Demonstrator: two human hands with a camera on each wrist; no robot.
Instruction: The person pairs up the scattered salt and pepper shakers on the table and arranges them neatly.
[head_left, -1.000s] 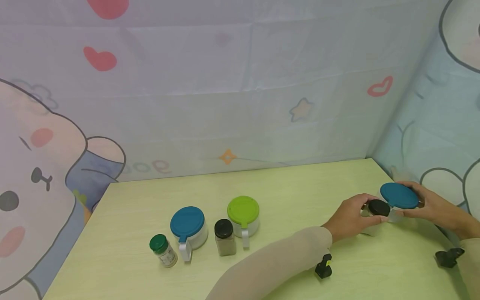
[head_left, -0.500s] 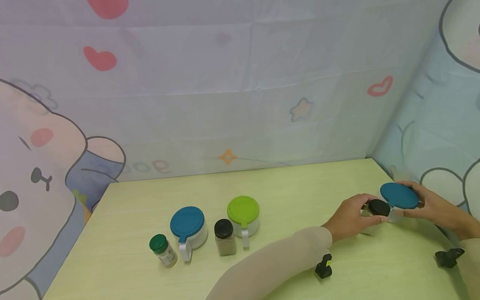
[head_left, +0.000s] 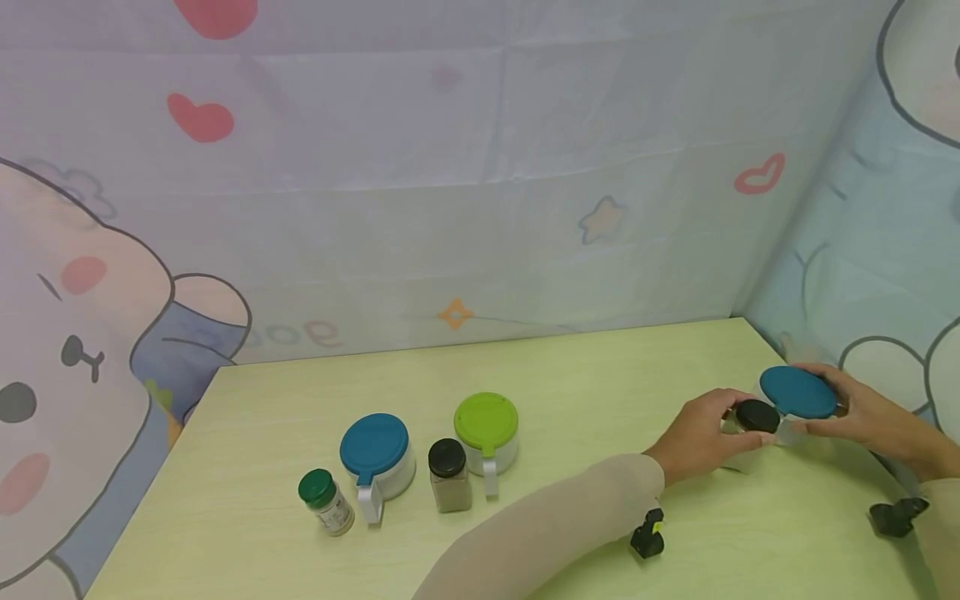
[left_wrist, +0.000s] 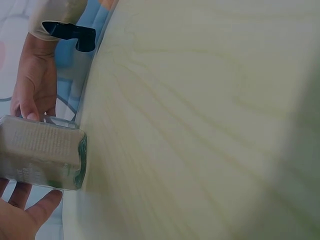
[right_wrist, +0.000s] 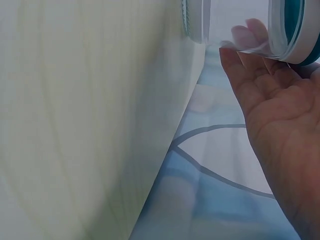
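At the right end of the table, my left hand (head_left: 697, 437) grips a square spice jar with a black lid (head_left: 756, 416). Its printed clear side shows in the left wrist view, where the spice jar (left_wrist: 40, 152) lies between thumb and fingers. Right beside it, my right hand (head_left: 870, 415) holds a seasoning pot with a round blue lid (head_left: 798, 392), thumb on the near side and fingers round the back. Through the clear wall of the seasoning pot (right_wrist: 240, 17) fingertips show in the right wrist view.
Left of centre on the pale table (head_left: 600, 375) stand a green-capped shaker (head_left: 327, 502), a second blue-lidded pot (head_left: 377, 454), another black-lidded spice jar (head_left: 450, 477) and a green-lidded pot (head_left: 487, 431). A printed cloth (head_left: 525, 167) hangs behind the table and along its right side.
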